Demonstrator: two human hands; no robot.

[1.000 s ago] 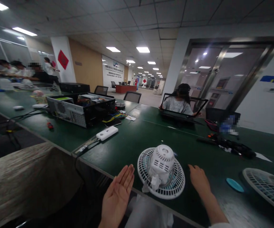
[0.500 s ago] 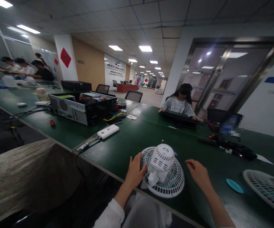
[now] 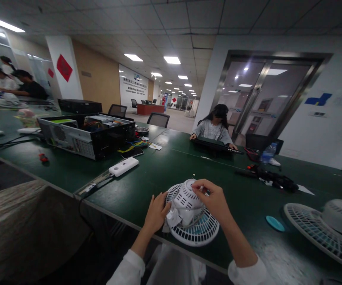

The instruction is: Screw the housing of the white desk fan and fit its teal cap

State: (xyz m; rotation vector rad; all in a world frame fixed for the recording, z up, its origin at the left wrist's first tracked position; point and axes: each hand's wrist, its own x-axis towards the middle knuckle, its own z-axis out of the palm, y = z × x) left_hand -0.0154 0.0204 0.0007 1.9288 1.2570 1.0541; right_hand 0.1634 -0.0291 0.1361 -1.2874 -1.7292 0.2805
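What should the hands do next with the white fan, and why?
Probably the left hand should hold the white motor housing steady while the right hand feels along its top, because the fan's round grille lies flat on the shiny green table and might slide.

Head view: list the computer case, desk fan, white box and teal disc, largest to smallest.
Computer case, desk fan, white box, teal disc. The fan's nearness makes its rank unsure.

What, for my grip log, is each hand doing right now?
Left hand: closed against the side of the fan housing, holding it.
Right hand: fingers curled over the top of the housing, apparently gripping it.
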